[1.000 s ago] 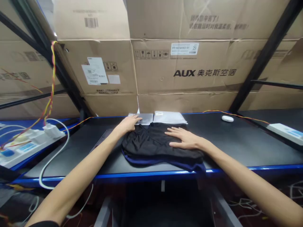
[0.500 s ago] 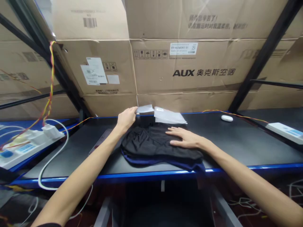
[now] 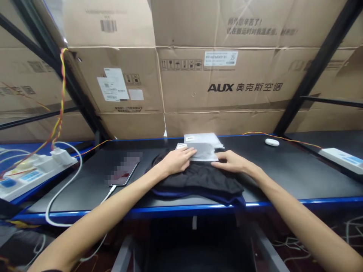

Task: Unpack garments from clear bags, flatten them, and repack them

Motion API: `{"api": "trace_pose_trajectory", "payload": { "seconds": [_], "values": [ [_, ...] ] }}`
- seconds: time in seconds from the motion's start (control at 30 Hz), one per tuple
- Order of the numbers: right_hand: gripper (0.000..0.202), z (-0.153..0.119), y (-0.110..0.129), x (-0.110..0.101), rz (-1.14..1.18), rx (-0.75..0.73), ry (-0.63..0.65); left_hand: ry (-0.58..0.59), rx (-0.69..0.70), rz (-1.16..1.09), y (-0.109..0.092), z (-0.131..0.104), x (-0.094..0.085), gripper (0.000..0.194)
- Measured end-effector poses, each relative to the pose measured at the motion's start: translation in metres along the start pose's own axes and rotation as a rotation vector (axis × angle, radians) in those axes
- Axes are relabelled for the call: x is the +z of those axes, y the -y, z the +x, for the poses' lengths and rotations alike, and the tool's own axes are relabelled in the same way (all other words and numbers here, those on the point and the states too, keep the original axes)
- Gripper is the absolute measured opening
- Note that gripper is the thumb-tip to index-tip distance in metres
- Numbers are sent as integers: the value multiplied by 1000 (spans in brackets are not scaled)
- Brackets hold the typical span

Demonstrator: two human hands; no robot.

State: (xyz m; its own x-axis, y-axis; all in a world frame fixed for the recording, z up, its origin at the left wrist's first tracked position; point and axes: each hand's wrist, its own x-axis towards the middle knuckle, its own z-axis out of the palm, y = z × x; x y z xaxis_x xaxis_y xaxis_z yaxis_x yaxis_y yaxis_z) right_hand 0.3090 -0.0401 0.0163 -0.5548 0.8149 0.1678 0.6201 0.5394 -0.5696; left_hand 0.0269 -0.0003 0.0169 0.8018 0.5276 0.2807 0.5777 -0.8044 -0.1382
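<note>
Arms [image 3: 119, 200] forward, hands [image 3: 176, 160] near each other

Cardbd [image 3: 221, 102] bright w/ faint glare up top; v. dark under desk [image 3: 283, 170]; small txt [image 3: 127, 110] blurry; phone [image 3: 126, 172] pixelated

Layout: cloth [image 3: 204, 181] sits mid-table [image 3: 283, 170] near the front edge, on top of a second cloth [image 3: 195, 194] that pokes out along the front. Near packet [image 3: 205, 152] lies on the back part of the upper cloth; far packet [image 3: 205, 139] right behind it, by the table's rear edge. My left hand [image 3: 177, 160] is on the near packet's left part, my right hand [image 3: 231, 161] at its right edge. Phone [image 3: 124, 172] left of the cloths, cable [image 3: 112, 189] in its near end. Small case [image 3: 272, 142] back right, power strip [image 3: 344, 156] further right. Other strip [image 3: 19, 183] past the table's left end. Cardboard [image 3: 227, 122] behind everything.
</note>
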Motion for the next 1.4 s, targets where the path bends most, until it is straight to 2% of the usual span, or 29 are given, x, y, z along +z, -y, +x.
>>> {"api": "trace_pose_trajectory", "payload": {
  "seconds": [0.17, 0.27, 0.37, 0.5, 0.67, 0.87, 1.07, 1.23, 1.4],
  "values": [
    [23, 2, -7, -2, -169, -1, -102, 70, 81, -216, 20, -17, -26, 80],
    [24, 4, -17, -1, -305, 31, -194, 74, 72, -218, 36, -30, -34, 87],
    [28, 6, -26, 0, -410, 47, -281, 53, 40, -146, 48, -39, -25, 76],
    [27, 6, -33, 2, -514, 52, -404, -76, 46, -78, 50, -45, -2, 44],
    [24, 6, -30, 7, -484, -93, -512, -179, 108, -80, 46, -46, 15, 24],
    [22, 11, -9, 17, -393, -299, -497, -239, 73, -147, 49, -48, 19, 18],
    [19, 34, 24, 30, -400, -371, -284, -216, 13, -244, 46, -45, 11, 17],
    [22, 61, 53, 46, -699, -375, -154, -208, -32, -251, 44, -44, 7, 15],
    [37, 74, 63, 62, -898, -418, -145, -197, -52, -196, 43, -44, 9, 18]
  ]
}}
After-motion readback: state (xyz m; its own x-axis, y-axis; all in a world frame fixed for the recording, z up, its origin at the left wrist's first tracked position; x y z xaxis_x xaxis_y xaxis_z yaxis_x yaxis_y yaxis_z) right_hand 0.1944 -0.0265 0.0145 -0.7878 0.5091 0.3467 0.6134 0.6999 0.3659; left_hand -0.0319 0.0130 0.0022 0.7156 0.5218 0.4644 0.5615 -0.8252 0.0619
